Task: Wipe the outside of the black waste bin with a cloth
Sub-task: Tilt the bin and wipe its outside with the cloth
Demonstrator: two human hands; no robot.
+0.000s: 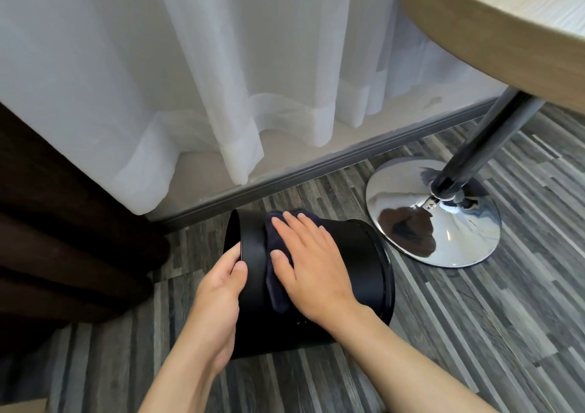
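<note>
The black waste bin [361, 263] lies tipped on its side on the grey wood-patterned floor, with its open mouth facing left. My left hand [218, 292] grips the rim at the mouth, thumb on the outside and fingers curled inside. A dark navy cloth [274, 273] is draped over the bin's upper side near the rim. My right hand [311, 263] lies flat on the cloth with fingers spread, pressing it against the bin's outer wall. Much of the cloth is hidden under that hand.
A chrome pedestal base [433, 213] and dark pole [484, 140] of a round wooden table [493, 23] stand just right of the bin. White sheer curtains [190, 80] hang behind above a grey skirting board [316, 162]. A dark brown drape [57, 238] stands at the left.
</note>
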